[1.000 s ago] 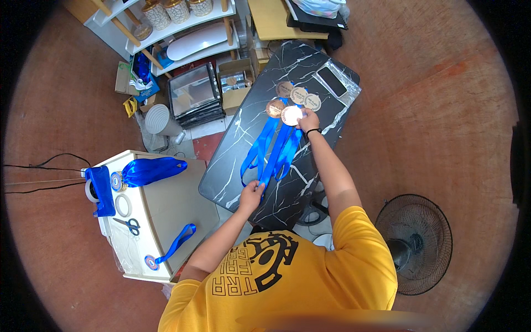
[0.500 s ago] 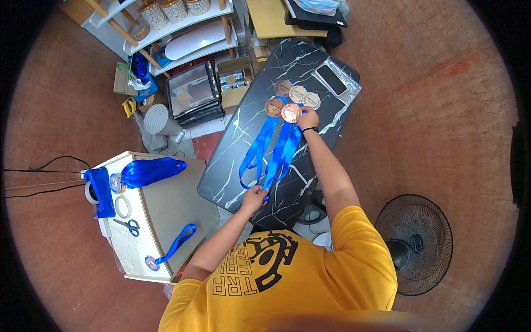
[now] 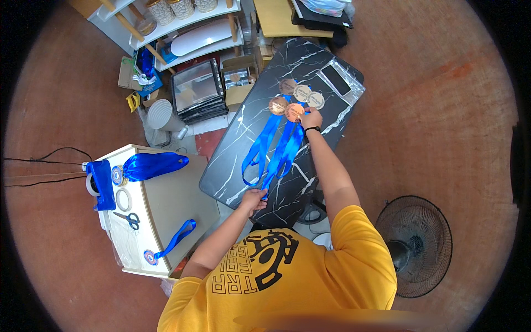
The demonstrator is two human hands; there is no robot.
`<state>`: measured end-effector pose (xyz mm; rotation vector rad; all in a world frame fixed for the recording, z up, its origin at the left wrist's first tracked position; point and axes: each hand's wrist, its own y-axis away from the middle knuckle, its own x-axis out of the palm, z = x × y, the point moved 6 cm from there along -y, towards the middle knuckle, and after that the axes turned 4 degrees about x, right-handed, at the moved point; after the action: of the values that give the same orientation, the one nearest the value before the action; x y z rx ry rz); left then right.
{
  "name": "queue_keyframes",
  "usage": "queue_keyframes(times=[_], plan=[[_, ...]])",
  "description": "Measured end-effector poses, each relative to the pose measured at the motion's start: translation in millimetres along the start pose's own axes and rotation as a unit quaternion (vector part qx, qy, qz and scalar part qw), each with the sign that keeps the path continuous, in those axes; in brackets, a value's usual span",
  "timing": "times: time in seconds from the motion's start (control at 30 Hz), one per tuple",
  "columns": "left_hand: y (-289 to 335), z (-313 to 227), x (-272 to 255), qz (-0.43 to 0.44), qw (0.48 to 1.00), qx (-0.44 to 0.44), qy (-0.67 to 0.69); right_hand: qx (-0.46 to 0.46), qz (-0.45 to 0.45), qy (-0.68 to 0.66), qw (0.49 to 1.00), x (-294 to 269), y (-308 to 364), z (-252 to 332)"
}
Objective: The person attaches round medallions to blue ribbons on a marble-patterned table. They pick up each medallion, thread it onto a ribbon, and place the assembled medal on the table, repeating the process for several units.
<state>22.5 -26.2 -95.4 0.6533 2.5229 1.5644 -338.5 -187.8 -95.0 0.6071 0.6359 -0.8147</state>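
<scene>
Several round medals lie grouped on the black marble-patterned table [image 3: 232, 149], their blue ribbons [image 3: 259, 152] trailing toward me. A shiny copper-coloured medal [image 3: 295, 112] is at the near right of the group, and my right hand [image 3: 312, 119] pinches its right edge. At the near end of that medal's ribbon, my left hand [image 3: 254, 201] has its fingers closed around the blue strip. Beside the copper medal lies a darker bronze one [image 3: 277, 105]. Two pale gold medals [image 3: 302, 93] and another bronze medal [image 3: 287, 86] sit just beyond.
A phone [image 3: 336, 80] rests on clear plastic at the table's far right. Left of me, a white cabinet [image 3: 157, 243] carries a blue ribbon bundle [image 3: 155, 166], a tape roll [image 3: 123, 200], scissors [image 3: 128, 219] and a single medal [image 3: 150, 257]. A black fan [image 3: 415, 246] stands at right.
The view has shifted slightly, so the table and shelves sit a little further right. Both hands keep their grip, and the medals stay in the same arrangement.
</scene>
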Motion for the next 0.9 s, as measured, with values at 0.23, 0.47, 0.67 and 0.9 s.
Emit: queue_keyframes(times=[0.23,0.47,0.67,0.9], plan=[[0.2,6.8,-7.8,-0.019,1.000,0.001,0.019,-0.044,-0.027,0.056,0.997,-7.5,6.1,8.9],[50.0,20.0,-52.8,-0.017,0.986,0.000,-0.163,-0.047,-0.047,0.057,0.996,-15.7,18.5,20.4],[186.6,28.0,-183.9,-0.391,0.869,0.235,-0.191,-0.277,-0.004,-0.086,0.957,-26.5,79.1,45.3],[325.9,88.6,-319.4,-0.658,0.709,0.000,-0.253,-0.196,0.156,-0.157,0.955,-7.5,156.1,43.5]])
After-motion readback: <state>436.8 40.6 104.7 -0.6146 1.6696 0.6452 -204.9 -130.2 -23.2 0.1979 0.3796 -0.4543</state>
